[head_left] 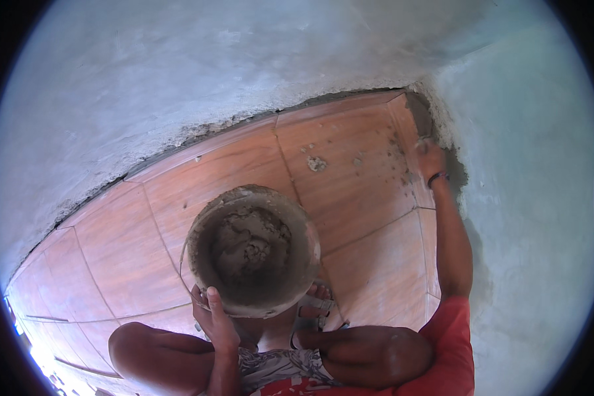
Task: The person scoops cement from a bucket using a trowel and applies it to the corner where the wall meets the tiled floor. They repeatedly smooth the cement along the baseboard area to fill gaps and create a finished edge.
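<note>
A mortar-caked bucket with wet grey mortar inside stands in front of me, between my knees. My left hand grips its near left side. My right hand is at the tiled skirting beside the right wall, next to a strip of wet grey mortar in the gap. Its fingers are curled, and I cannot make out what, if anything, is in them.
Orange-brown floor tiles surround the bucket, with mortar lumps beyond it. A plastered wall runs across the far side and meets the right wall at a corner. My bent legs and sandalled foot are close behind the bucket.
</note>
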Action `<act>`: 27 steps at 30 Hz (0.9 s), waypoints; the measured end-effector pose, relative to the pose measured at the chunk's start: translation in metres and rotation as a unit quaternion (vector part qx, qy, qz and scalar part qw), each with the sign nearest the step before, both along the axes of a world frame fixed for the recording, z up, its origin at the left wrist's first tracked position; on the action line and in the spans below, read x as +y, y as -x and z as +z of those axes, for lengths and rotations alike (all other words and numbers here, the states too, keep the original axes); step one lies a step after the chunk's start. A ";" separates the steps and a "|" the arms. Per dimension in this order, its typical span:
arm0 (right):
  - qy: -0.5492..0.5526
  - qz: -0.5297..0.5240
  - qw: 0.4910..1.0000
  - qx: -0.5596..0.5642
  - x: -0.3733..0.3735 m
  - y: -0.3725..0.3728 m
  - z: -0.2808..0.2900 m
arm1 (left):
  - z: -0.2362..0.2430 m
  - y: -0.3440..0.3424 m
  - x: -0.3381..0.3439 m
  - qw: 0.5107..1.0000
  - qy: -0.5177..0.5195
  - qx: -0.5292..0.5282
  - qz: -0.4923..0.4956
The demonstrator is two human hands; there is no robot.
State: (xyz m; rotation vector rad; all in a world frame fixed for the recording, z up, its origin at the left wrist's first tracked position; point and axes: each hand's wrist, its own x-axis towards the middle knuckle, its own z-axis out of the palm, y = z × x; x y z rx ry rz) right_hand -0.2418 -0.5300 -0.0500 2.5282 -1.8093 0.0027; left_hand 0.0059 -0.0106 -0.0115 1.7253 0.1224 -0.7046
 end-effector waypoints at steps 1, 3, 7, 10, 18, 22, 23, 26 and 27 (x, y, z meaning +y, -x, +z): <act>-0.043 -0.028 0.996 -0.068 -0.006 -0.004 0.001 | -0.001 0.000 0.001 1.000 -0.007 0.007 0.009; -0.127 -0.086 0.968 -0.196 -0.011 -0.014 0.021 | -0.002 -0.002 0.005 0.999 -0.019 0.023 0.024; -0.197 -0.153 0.926 -0.282 0.015 -0.033 0.054 | 0.001 -0.004 0.007 0.999 -0.007 0.019 0.031; -0.183 -0.157 0.927 -0.288 0.024 -0.018 0.066 | -0.002 -0.003 0.004 0.999 0.008 0.013 0.036; -0.009 0.064 0.990 -0.128 0.055 -0.009 0.014 | -0.004 -0.001 0.008 0.998 -0.028 0.035 0.040; -0.056 0.000 0.994 -0.093 0.040 -0.017 -0.036 | -0.002 -0.003 0.006 0.998 -0.033 0.049 0.019; -0.059 -0.009 0.995 -0.084 0.031 -0.020 -0.046 | -0.004 -0.003 0.008 0.998 -0.038 0.044 0.020; -0.038 -0.036 0.995 -0.085 -0.002 -0.016 -0.051 | -0.004 -0.003 0.006 0.998 -0.034 0.037 0.023; -0.019 -0.020 0.993 -0.117 -0.010 -0.009 -0.046 | -0.004 -0.003 0.005 0.999 -0.027 0.037 0.023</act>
